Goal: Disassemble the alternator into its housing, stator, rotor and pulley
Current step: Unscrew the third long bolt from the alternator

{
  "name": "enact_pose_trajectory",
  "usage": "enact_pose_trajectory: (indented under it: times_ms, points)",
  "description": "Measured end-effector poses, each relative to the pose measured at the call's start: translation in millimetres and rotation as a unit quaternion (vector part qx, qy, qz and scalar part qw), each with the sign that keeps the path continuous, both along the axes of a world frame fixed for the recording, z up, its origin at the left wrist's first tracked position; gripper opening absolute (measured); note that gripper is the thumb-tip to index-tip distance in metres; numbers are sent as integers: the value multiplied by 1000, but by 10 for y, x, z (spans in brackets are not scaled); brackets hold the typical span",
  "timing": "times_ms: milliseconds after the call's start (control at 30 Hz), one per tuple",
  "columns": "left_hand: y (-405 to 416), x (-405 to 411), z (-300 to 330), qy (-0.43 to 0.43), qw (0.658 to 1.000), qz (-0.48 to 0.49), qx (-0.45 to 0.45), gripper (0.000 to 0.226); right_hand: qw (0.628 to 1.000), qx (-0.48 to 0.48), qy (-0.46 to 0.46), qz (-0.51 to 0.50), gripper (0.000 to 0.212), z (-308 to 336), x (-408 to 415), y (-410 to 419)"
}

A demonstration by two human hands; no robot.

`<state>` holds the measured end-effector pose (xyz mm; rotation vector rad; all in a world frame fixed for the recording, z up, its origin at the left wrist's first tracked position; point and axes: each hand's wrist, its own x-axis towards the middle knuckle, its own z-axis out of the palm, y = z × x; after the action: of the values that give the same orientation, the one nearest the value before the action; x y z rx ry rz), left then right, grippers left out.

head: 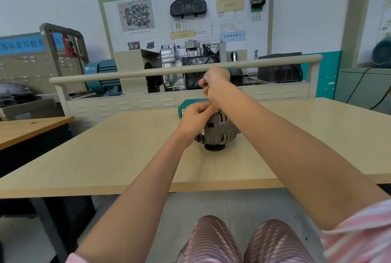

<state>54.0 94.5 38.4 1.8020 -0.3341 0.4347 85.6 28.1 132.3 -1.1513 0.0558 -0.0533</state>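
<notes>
The alternator [219, 130] stands on the beige table [105, 157], near the middle, with its pulley [214, 147] at the bottom, touching the table top. The grey housing [224, 133] with its slots faces the camera. The left hand [195, 118] rests on the upper left side of the alternator; its fingers are curled and seem to pinch something small at the top of the unit, but what it is cannot be told. The right hand [215, 81] is raised above and behind the alternator, apart from it. Its fingers are curled around a thin silver tool [204, 78], of which only a short end shows beside the thumb. The shaft of the tool goes down toward the top of the alternator, mostly hidden by the wrist. Just behind the alternator a teal case [190, 105] lies on the table, partly covered by the left hand. Behind the table stands a training stand with a cream rail [148, 72], a gearbox [182, 59] and a wall board [186, 11] with diagrams. The person sits, and striped knees [243, 241] show under the table edge.
</notes>
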Motion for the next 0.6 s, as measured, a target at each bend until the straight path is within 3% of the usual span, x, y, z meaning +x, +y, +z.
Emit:
enact_pose_trajectory:
  times_ms: [200, 333, 500, 600]
  points:
    - [-15, -31, -6, -7, 1000, -15, 11, 21, 987, -46, 35, 152, 39, 40, 11, -115]
    - [-20, -29, -8, -1, 1000, -13, 14, 23, 966, -52, 33, 250, 36, 46, 20, -178]
    - [-15, -44, -2, 5, 1000, -15, 12, 24, 952, -65, 36, 297, 41, 25, 54, -195]
    - [-19, -52, -5, 0, 1000, -9, -7, 19, 959, -54, 26, 276, 39, 19, 32, -184]
